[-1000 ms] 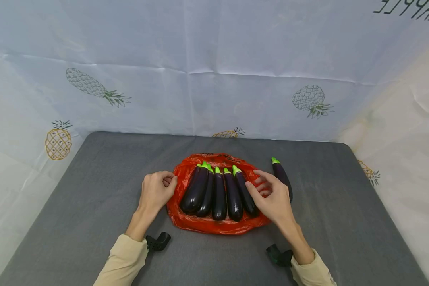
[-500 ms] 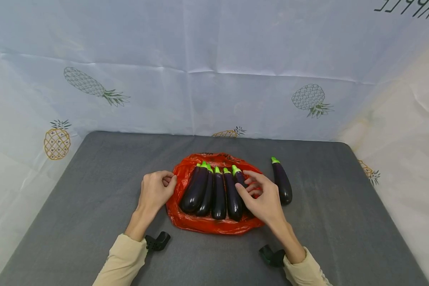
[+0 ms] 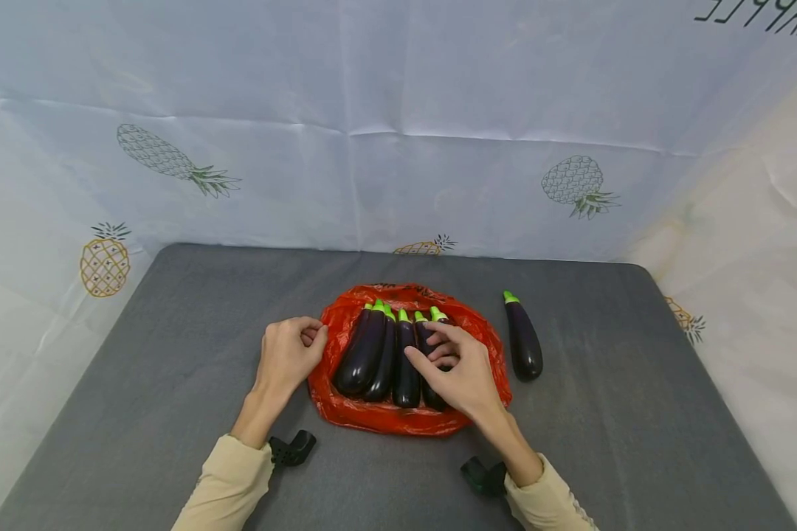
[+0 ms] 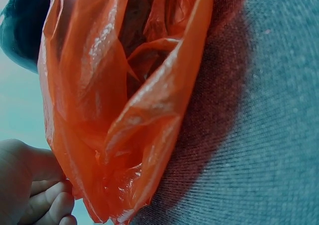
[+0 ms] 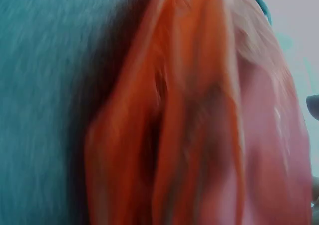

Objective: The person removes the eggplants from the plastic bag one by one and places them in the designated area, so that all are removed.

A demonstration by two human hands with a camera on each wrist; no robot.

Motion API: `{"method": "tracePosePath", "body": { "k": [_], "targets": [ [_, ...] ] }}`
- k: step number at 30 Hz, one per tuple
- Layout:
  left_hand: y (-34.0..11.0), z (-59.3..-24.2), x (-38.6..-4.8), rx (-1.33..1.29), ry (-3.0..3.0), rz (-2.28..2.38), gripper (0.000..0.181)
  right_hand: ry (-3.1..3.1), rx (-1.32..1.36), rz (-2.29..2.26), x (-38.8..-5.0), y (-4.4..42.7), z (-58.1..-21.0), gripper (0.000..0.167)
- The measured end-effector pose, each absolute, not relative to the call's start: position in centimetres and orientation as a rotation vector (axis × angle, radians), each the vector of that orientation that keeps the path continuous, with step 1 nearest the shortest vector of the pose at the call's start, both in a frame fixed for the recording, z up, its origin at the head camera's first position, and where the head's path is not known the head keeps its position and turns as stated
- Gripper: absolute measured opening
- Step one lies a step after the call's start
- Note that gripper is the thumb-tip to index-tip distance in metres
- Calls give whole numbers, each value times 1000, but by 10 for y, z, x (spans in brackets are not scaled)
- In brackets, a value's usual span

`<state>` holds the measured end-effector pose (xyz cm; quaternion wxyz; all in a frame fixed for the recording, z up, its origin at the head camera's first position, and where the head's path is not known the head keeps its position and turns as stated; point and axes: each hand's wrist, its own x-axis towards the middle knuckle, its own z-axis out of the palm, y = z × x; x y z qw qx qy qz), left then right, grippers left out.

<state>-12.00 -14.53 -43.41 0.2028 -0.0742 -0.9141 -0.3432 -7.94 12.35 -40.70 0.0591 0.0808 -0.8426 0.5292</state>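
Glossy, crinkled plastic bag (image 3: 398, 422)

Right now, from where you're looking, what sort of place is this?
Probably a makeshift recording booth, though I can't be certain: pale pineapple-print fabric surrounds the far end and sides of a grey table, and a black device sits at each wrist.

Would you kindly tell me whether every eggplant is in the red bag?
No, one eggplant lies on the gray table, to the right of the bag.
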Motion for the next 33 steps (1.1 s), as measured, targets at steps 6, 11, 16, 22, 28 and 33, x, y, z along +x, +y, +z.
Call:
{"method": "tracePosePath", "body": {
  "k": [6, 11, 16, 22, 28, 33],
  "targets": [
    [-145, -434, -120, -209, -2551, -964, 11, -2578, 250, 1626, -81, 104, -409, 50],
    [-145, -434, -120, -207, -2550, -963, 11, -2605, 234, 1613, -83, 92, -409, 52],
    [-145, -434, -120, -209, -2544, -961, 11, -2635, 228, 1594, -84, 84, -409, 52],
    [-145, -434, -120, -205, -2550, -960, 11, -2674, 238, 1531, -85, 76, -409, 57],
    [-145, -434, -120, -203, -2552, -962, 12, -2691, 230, 1489, -88, 71, -411, 60],
    [-145, -435, -120, -208, -2551, -961, 12, -2725, 213, 1464, -90, 67, -413, 65]
  ]
}}
